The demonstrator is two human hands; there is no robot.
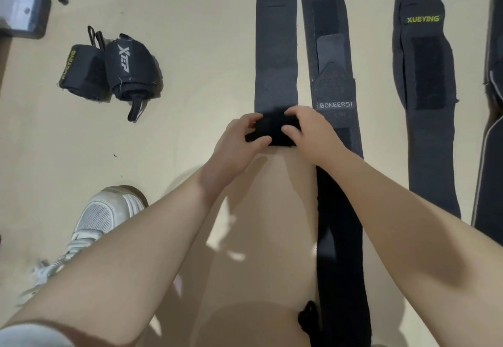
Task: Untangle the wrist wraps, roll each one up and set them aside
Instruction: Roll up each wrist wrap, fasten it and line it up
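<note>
1. L hand (pixel 239 142) and R hand (pixel 307 131) both clamped on roll (pixel 272 131), on floor (pixel 190 101).
2. Unrolled wrap (pixel 275 47) runs straight away from hands; long axis fwd.
3. Roll fwd; hands equidistant.

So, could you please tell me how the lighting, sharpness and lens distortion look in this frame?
Head view: soft, even light, with forearm shadows on the floor below both hands; no strong glare. Labels on the flat wraps read sharply, and the left hand and right hand show little blur. The wide-angle lens bows the straps near the right edge.
</note>
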